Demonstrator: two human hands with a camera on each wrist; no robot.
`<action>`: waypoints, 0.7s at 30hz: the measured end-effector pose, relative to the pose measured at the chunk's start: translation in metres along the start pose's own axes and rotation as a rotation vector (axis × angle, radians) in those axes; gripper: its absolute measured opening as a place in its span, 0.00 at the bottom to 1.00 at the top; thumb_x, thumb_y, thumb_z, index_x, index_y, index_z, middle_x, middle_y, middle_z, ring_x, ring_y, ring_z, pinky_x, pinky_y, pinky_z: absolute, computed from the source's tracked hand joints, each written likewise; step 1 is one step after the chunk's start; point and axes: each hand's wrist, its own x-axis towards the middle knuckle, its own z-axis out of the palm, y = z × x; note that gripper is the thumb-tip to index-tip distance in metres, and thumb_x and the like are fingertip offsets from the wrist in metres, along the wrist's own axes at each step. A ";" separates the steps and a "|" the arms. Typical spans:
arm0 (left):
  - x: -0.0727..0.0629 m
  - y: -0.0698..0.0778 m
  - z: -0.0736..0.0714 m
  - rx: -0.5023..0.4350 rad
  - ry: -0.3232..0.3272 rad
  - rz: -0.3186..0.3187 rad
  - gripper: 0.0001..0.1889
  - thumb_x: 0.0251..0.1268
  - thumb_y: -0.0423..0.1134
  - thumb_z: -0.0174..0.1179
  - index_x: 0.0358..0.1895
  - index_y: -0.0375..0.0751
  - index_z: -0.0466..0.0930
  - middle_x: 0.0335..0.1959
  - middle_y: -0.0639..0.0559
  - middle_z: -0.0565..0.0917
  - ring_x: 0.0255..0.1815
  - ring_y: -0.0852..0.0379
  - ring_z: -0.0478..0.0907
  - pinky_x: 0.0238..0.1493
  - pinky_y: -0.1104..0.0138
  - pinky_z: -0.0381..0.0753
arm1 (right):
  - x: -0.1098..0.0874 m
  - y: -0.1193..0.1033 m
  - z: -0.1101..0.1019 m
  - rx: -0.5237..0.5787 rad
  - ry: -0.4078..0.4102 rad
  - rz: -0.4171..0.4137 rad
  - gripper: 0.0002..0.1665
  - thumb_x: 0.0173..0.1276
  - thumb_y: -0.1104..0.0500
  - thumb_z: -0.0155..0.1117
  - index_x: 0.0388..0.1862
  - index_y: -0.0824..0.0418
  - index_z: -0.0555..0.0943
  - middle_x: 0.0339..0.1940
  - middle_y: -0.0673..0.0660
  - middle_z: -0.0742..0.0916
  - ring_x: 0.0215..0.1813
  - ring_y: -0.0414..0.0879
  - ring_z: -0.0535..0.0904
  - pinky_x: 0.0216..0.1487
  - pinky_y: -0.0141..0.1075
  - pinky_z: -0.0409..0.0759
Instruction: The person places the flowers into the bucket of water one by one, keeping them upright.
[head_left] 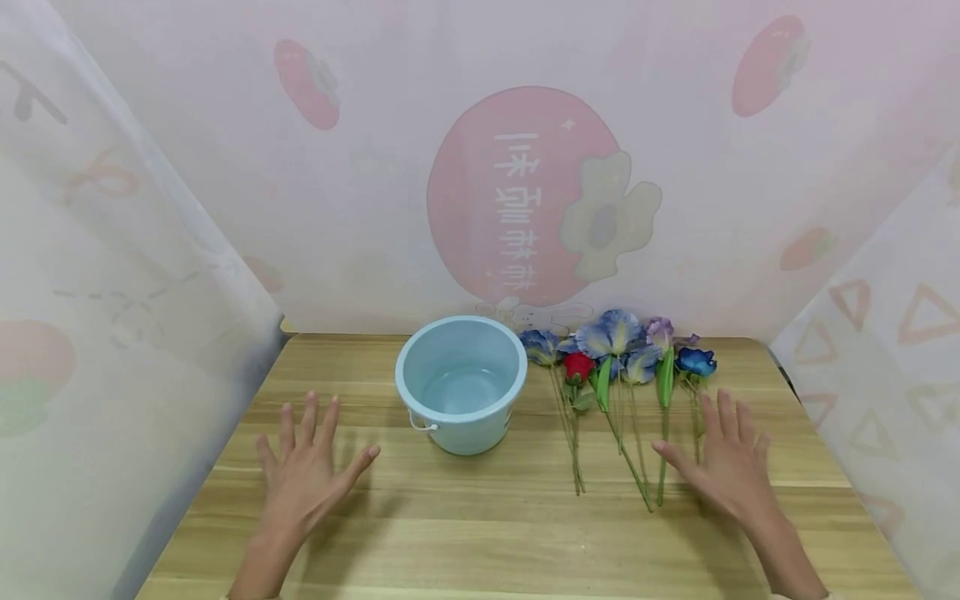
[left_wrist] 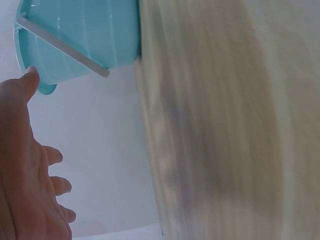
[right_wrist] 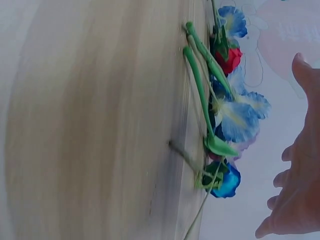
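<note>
My left hand hovers over the left part of the table with its fingers spread and nothing in it. To its right stands a light blue bucket, upright, its white handle hanging down at the front. My right hand is held over the right side, fingers spread, holding nothing. Just left of it lie artificial flowers with long green stems: a red rose, blue irises, a purple flower and a blue rose. In the right wrist view the blue rose lies apart from the fingers.
The wooden table runs back to a pale curtain printed with strawberries. More pale cloth hangs on the left, and a similar sheet hangs on the right. The flower heads lie near the table's back edge.
</note>
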 end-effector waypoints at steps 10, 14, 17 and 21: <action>0.013 0.015 0.000 -0.122 0.053 0.056 0.51 0.75 0.70 0.56 0.90 0.50 0.47 0.91 0.38 0.43 0.89 0.26 0.36 0.78 0.17 0.30 | 0.011 -0.014 0.010 0.037 0.026 -0.028 0.68 0.74 0.27 0.62 0.90 0.65 0.42 0.89 0.73 0.41 0.88 0.78 0.34 0.78 0.86 0.41; 0.018 0.021 0.001 -0.165 0.064 0.077 0.50 0.75 0.68 0.58 0.89 0.49 0.49 0.91 0.40 0.44 0.90 0.27 0.39 0.79 0.18 0.34 | 0.016 -0.018 0.014 0.063 0.043 -0.037 0.68 0.74 0.28 0.63 0.90 0.67 0.43 0.89 0.75 0.45 0.88 0.78 0.38 0.80 0.83 0.44; 0.021 0.025 0.002 -0.209 0.068 0.093 0.48 0.76 0.66 0.59 0.89 0.48 0.50 0.91 0.39 0.46 0.89 0.26 0.42 0.80 0.18 0.38 | 0.019 -0.021 0.018 0.095 0.040 -0.032 0.68 0.74 0.29 0.64 0.90 0.66 0.42 0.90 0.74 0.46 0.88 0.78 0.40 0.79 0.84 0.46; 0.026 0.030 0.003 -0.286 0.068 0.112 0.46 0.78 0.62 0.59 0.89 0.47 0.51 0.90 0.38 0.50 0.88 0.25 0.47 0.82 0.21 0.41 | 0.023 -0.024 0.021 0.133 0.025 -0.012 0.68 0.74 0.29 0.64 0.90 0.65 0.40 0.90 0.73 0.47 0.87 0.78 0.43 0.77 0.85 0.51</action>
